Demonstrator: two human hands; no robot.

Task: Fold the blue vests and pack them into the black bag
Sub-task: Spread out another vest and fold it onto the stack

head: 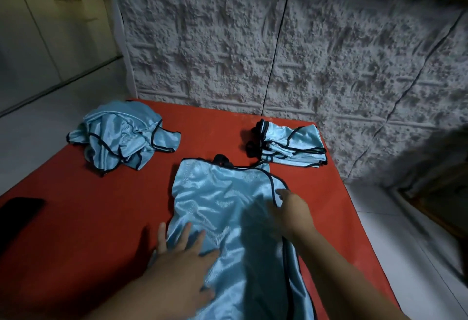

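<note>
You had one shiny pale-blue vest with black piping [222, 213] laid lengthwise down the middle of the red-covered worktop [106, 218], apparently folded once along its length, likely so it could be flattened before the next fold. A crumpled heap of the same blue vests [121, 140] sat at the far left, well apart; I judged those still unfolded. A neat stack of folded blue vests [293, 147] lay at the far right corner, against the rough white textured wall [278, 49], out of your working space.

A dark bunched thing with a cord [222, 160] showed just past the flat vest's far edge, between it and the stack. It may have been the black bag; I could not tell. A flat black object [20, 214] lay at the left edge, unidentified.

Your left hand [182, 264] lay palm down, fingers spread, pressing the vest's near left edge. Your right hand [291, 213], blurred, rested open and flat on the right piping. Neither grip pinched cloth.
</note>
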